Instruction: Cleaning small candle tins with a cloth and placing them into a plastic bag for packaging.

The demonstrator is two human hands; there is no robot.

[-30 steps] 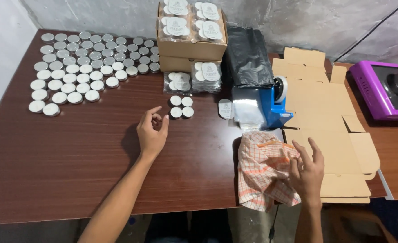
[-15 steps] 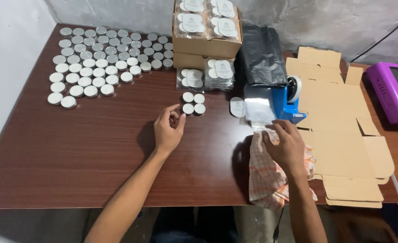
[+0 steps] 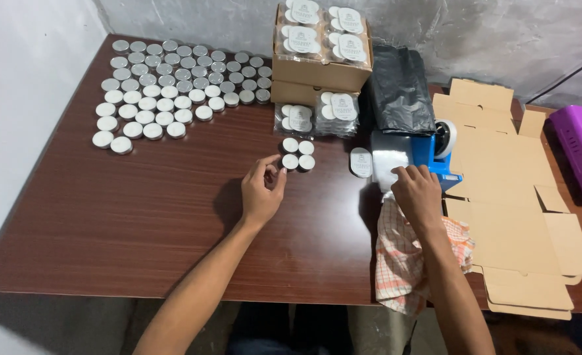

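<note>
A cluster of four small round tins (image 3: 297, 154) with pale lids sits on the dark wooden tabletop (image 3: 140, 217), just in front of two clear-wrapped packs of the same tins (image 3: 317, 118). The left hand (image 3: 263, 189) rests just beside this cluster, fingers loosely curled and apart, its fingertips close to the nearest tin but gripping nothing. The right hand (image 3: 417, 192) lies palm down, fingers spread, on the front of a blue tape dispenser (image 3: 412, 154) loaded with a wide clear roll; whether it grips the tape cannot be told. Under its wrist a checked orange-and-white cloth (image 3: 409, 263) hangs over the tabletop's edge. A single pale round lid (image 3: 361, 162) lies between the cluster and the dispenser. Behind stand stacked cardboard boxes (image 3: 320, 66) topped with more wrapped packs, and a black plastic bag (image 3: 399, 89). To the far left, many silver-lidded tins (image 3: 172, 85) stand in rows. On the right lie flattened cardboard box blanks (image 3: 514, 204), with a purple machine (image 3: 577, 148) beyond.
</note>
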